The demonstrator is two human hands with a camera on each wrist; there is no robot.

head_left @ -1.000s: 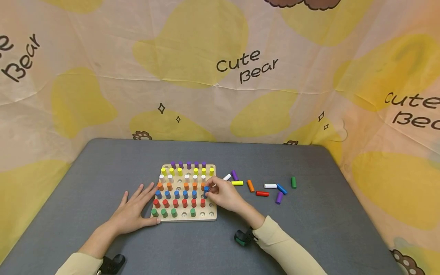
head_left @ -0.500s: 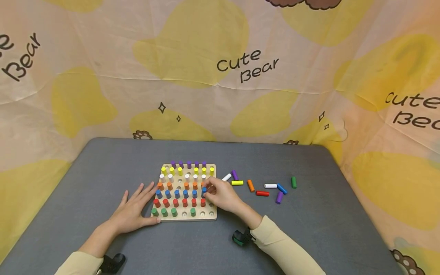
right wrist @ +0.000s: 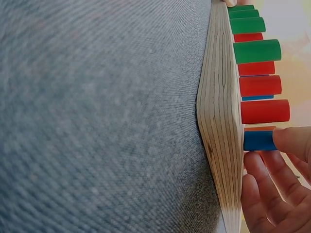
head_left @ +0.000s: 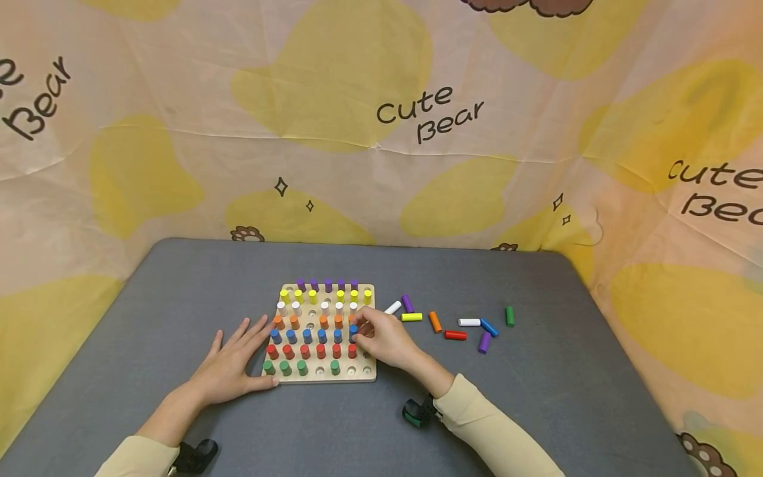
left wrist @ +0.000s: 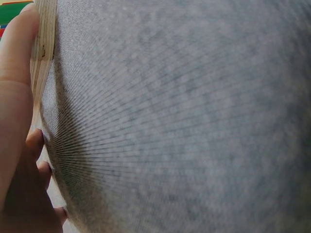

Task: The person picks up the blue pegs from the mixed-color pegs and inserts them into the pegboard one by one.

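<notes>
A wooden pegboard [head_left: 298,378] lies on the grey table, with rows of purple, yellow, white, orange, blue, red and green pegs standing in its holes. My right hand [head_left: 386,336] pinches a blue peg [right wrist: 258,141] between thumb and fingers at the right end of the blue row. In the right wrist view that peg stands upright against the board face, beside a red peg [right wrist: 265,111]. My left hand [head_left: 229,371] lies with fingers spread at the board's left edge, its thumb touching the front left corner next to a green peg [head_left: 269,368].
Right of the board lie loose pegs: a yellow peg [head_left: 411,317], an orange peg [head_left: 435,322], a red peg [head_left: 456,336], a green peg [head_left: 509,316], and several white, purple and blue ones. A printed cloth [head_left: 334,185] hangs behind the table.
My right hand has shifted slightly left, and the blue peg has gone from tilted over its hole to upright and lower in the blue row. The left hand stays put.
</notes>
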